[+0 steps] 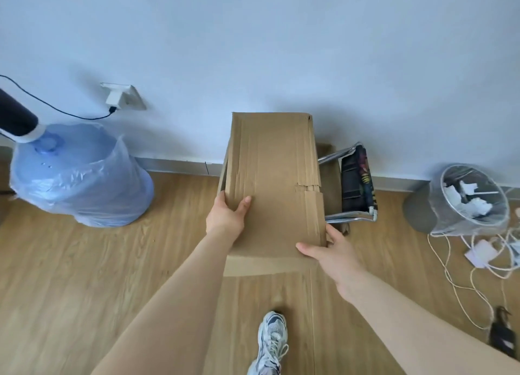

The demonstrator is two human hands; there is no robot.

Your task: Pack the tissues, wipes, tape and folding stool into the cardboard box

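Note:
A brown cardboard box (274, 177) stands on the wooden floor by the wall, its top flap folded flat over the opening and torn at the right edge. My left hand (228, 217) grips the flap's left edge, thumb on top. My right hand (334, 251) holds the flap's near right corner. The folding stool (356, 183), with chrome legs and dark patterned fabric, sticks out of the box on its right side. Tissues, wipes and tape are hidden from view.
A blue water jug (81, 175) wrapped in plastic stands at the left below a wall socket (122, 96). A bin (472, 200) with paper scraps sits at the right, with white cables (478, 262) on the floor. My sneaker (271, 343) is near the box.

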